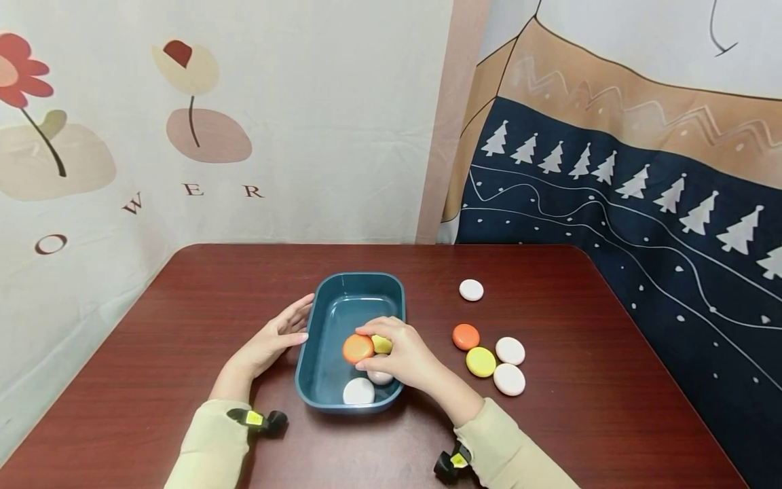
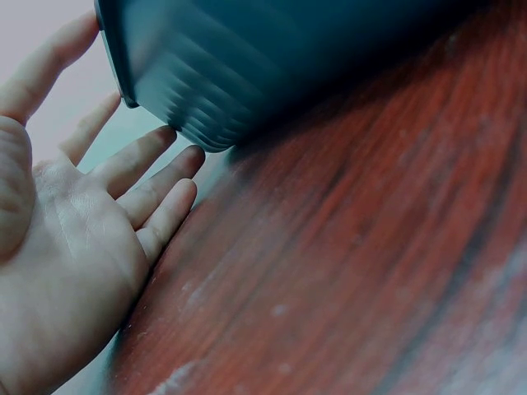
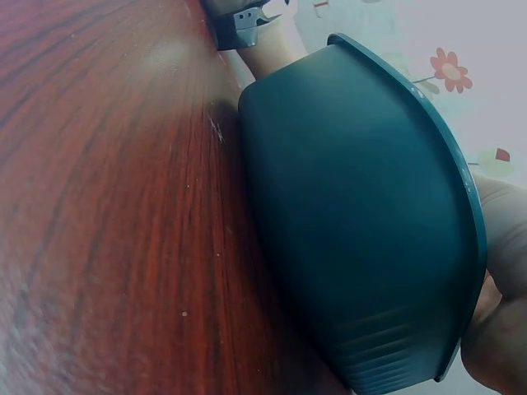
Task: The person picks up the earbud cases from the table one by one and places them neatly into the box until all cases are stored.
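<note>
A dark teal plastic box stands on the table. My left hand is at its left side, fingers straight, with thumb and fingertips at the rim and wall; the left wrist view shows the spread fingers against the ribbed end. Over the box, my right hand pinches an orange round disc between thumb and fingers. Inside lie a white disc, a pale disc and a yellow disc, the last two partly hidden by that hand. In the right wrist view, the box wall hides the disc.
Right of the box, an orange disc, a yellow disc and two white discs lie grouped on the brown table. Another white disc lies farther back. A printed curtain hangs behind the table.
</note>
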Demonstrator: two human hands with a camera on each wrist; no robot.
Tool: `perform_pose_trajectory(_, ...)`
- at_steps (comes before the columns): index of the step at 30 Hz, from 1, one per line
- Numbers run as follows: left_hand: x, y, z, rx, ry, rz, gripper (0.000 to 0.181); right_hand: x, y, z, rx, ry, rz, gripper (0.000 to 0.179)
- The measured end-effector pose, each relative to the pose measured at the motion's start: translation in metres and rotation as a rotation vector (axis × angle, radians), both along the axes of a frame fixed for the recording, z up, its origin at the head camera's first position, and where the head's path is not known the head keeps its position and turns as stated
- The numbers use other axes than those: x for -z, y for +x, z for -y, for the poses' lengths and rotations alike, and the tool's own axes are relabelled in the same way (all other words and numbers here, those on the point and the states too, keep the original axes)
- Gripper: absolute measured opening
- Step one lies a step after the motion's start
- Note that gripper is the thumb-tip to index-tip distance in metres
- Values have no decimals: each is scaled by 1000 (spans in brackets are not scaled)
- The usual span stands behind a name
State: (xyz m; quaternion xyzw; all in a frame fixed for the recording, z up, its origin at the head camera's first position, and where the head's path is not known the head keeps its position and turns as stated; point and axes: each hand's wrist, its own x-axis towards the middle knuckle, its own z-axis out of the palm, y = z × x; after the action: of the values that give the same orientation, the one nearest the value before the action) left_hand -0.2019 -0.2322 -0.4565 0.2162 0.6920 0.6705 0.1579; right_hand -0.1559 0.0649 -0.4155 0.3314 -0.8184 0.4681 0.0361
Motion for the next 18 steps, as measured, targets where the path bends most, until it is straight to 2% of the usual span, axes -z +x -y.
perform_pose_trajectory(9,0,1,-1,-1,2,2,74,-3,1,-1,12,49,38,49)
perform_pose_trajectory(18,-1,0,-1,-3,2,0,74,-1,0,-4,-7,-4,66,50)
